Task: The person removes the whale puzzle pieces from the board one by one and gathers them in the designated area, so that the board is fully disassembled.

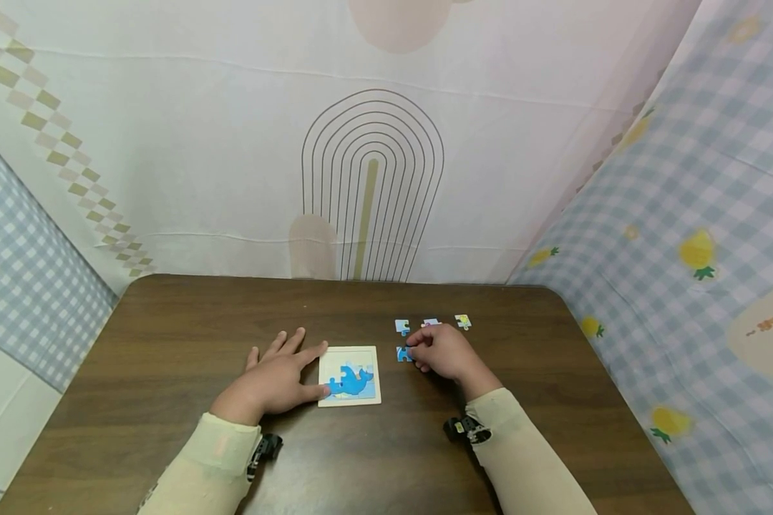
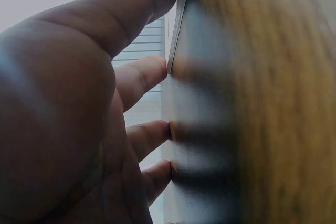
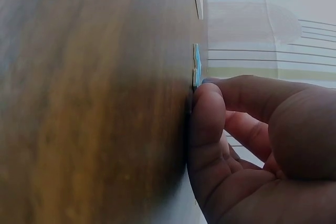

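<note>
A square jigsaw tray (image 1: 348, 354) with a pale border lies on the table, its lower part filled with pieces showing a blue whale (image 1: 356, 382). My left hand (image 1: 273, 383) lies at its left side with fingers spread, thumb and index fingertip touching the tray's edge. In the left wrist view the tray's thin edge (image 2: 180, 24) runs between these two fingertips. To the right of the tray, my right hand (image 1: 447, 352) pinches a blue puzzle piece (image 1: 402, 354) between thumb and fingertip, low over the tabletop. The other fingers of that hand are curled.
Beyond the right hand lie loose puzzle pieces: a light blue one (image 1: 402, 326), a pinkish one (image 1: 430, 322) partly behind the hand, and a yellow-and-white one (image 1: 463, 321). The brown table (image 1: 200, 315) ends at a patterned cloth (image 1: 232, 179) behind.
</note>
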Demonstrator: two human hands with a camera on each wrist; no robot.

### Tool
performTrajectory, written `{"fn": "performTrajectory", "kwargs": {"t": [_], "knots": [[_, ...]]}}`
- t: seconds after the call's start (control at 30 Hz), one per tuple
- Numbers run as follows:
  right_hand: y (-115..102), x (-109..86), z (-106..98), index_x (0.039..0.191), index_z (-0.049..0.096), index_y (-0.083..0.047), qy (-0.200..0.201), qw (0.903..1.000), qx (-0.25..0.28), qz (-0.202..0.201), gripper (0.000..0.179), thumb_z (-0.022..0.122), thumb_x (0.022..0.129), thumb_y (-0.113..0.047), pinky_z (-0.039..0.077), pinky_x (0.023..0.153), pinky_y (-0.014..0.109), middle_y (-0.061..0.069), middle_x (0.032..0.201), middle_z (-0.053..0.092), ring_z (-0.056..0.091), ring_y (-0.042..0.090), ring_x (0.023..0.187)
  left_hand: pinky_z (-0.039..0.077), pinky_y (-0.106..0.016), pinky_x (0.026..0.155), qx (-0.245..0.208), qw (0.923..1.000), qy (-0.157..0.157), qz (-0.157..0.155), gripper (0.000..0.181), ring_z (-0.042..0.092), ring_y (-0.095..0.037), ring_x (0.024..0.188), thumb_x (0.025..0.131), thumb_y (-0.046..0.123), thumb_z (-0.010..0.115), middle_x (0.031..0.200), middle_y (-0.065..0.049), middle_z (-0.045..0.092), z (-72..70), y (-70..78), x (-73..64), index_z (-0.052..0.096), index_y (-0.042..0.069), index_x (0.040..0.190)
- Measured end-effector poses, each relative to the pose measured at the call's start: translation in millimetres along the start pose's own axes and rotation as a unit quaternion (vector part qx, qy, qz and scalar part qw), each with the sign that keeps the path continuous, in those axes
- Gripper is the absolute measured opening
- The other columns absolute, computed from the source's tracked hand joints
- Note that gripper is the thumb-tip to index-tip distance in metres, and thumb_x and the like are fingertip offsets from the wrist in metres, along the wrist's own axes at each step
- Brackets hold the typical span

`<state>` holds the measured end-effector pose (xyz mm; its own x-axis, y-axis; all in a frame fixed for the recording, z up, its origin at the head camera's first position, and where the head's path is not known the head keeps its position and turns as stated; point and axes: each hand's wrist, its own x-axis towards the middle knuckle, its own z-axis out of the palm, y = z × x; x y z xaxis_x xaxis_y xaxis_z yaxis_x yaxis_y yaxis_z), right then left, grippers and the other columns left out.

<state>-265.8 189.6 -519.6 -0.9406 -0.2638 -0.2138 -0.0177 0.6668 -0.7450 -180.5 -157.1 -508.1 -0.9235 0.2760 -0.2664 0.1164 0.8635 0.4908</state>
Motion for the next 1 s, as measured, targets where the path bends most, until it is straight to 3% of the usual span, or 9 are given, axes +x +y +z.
{"fn": "performTrajectory", "kwargs": {"t": [0.57,0.8,1.0], "knots": [[-24,-7.1,-12,0.113,0.080,-0.011,-0.013,0.9983,-0.032,-0.048,0.010,0.080,0.105,-0.017,0.060,0.067,0.033,0.003,0.087,0.074,0.071,0.017,0.073,0.003,-0.091,0.126,0.002,1.0000,0.001,0.004,0.090,0.008,-0.053,0.175,0.100,0.067,0.077,0.190,-0.016,0.014,0.3,0.2,0.2,0.040,0.037,0.177],[-46,-9.3,-13,0.114,0.081,-0.009,-0.025,0.9923,-0.085,-0.087,0.013,0.081,0.103,-0.017,0.059,0.066,0.032,-0.001,0.087,0.073,0.068,0.013,0.070,0.003,-0.092,0.126,0.002,1.0000,0.002,0.004,0.092,0.008,-0.054,0.174,0.099,0.068,0.077,0.190,-0.017,0.014,0.9,-0.7,0.7,0.040,0.038,0.176],[-66,-10.2,-8,0.113,0.082,-0.009,-0.031,0.9835,-0.133,-0.118,0.015,0.084,0.102,-0.017,0.055,0.070,0.030,-0.004,0.089,0.072,0.063,0.010,0.077,0.003,-0.092,0.126,0.003,1.0000,0.003,0.003,0.091,0.008,-0.053,0.174,0.099,0.068,0.077,0.190,-0.017,0.014,0.9,-0.9,1.1,0.040,0.038,0.176]]}}
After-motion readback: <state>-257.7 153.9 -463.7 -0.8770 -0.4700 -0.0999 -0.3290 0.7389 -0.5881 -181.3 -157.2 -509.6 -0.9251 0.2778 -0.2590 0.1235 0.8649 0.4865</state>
